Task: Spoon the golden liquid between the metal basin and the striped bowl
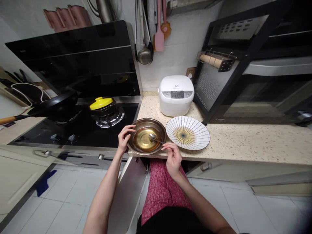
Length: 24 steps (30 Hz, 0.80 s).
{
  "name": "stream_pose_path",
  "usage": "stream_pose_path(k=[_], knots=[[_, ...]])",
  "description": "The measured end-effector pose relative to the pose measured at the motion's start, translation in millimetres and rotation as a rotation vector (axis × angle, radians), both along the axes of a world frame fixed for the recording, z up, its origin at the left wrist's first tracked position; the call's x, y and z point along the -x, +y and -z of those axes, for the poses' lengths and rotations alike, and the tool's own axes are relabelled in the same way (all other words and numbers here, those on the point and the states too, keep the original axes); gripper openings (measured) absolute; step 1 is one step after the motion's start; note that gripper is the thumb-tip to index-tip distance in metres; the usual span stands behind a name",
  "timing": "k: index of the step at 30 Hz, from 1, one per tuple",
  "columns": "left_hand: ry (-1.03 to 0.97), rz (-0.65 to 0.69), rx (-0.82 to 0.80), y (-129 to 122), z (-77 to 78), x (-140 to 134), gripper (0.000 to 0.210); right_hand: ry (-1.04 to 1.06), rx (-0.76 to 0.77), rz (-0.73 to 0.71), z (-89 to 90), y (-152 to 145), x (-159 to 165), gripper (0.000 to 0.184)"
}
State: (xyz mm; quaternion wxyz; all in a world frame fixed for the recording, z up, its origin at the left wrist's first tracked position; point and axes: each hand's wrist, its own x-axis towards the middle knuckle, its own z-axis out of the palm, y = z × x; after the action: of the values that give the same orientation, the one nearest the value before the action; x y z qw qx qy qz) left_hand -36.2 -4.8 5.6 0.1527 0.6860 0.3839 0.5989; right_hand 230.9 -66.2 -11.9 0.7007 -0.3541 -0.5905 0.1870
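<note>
Jutting leftward from right grip (174,158): the spoon (153,137).

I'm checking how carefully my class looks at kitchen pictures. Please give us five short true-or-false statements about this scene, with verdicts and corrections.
1. The right hand holds a small metal spoon at the round metal bowl. True.
2. The round white plate with dark radiating lines lies to the right of the bowl. True.
3. The left hand is on the plate. False: the left hand is at the bowl's rim.
4. The boxy white rice cooker stands behind the plate. True.
5. The flat pink spatula lies inside the bowl. False: the spatula hangs in front of the wall.
</note>
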Motion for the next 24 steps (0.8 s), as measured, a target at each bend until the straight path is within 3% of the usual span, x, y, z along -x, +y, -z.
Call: stream_pose_path(k=[9,24], knots=[[0.004,-0.016,0.006,-1,-1.9,-1,0.037,0.052,-0.032,0.017,-2.8,-2,-6,0.025],[0.009,-0.013,0.001,-1,-2.0,-1,0.036,0.094,-0.093,0.101,-29.1,-6,-30,0.023]])
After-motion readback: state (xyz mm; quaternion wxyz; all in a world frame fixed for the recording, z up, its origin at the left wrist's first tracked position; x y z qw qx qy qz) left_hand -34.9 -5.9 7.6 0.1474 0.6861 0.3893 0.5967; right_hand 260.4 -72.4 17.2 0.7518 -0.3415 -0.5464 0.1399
